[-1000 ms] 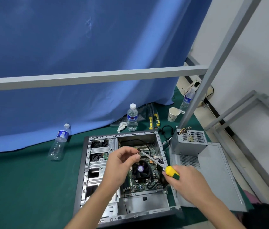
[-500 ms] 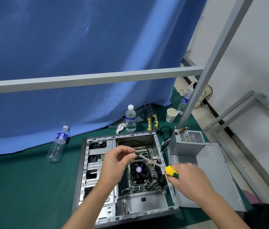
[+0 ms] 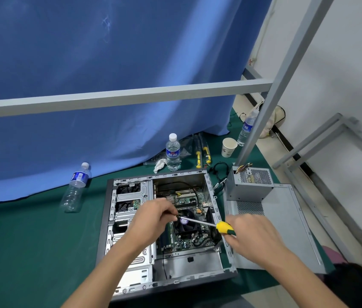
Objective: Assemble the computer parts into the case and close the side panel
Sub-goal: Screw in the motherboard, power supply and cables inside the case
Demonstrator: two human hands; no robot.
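Observation:
An open computer case (image 3: 106, 218) lies on its side on the green mat, its motherboard and CPU fan (image 3: 185, 223) exposed. My right hand (image 3: 251, 236) grips the yellow and green handle of a screwdriver (image 3: 224, 227). The metal shaft runs left over the fan. My left hand (image 3: 151, 221) pinches the shaft's tip; what sits at the tip is hidden by the fingers. A grey power supply (image 3: 250, 187) stands outside the case on the detached side panel (image 3: 291, 227) to the right.
Two water bottles (image 3: 173, 152) (image 3: 75, 187) and a crumpled tissue (image 3: 159, 164) lie behind the case. Two spare screwdrivers (image 3: 202, 155), a paper cup (image 3: 228, 147) and a third bottle (image 3: 245, 128) sit at the back right. A grey metal frame (image 3: 120, 97) crosses overhead before a blue curtain.
The view has shifted a little, so the case sits slightly lower and left. Both hands keep their hold on the screwdriver, the left still at its tip.

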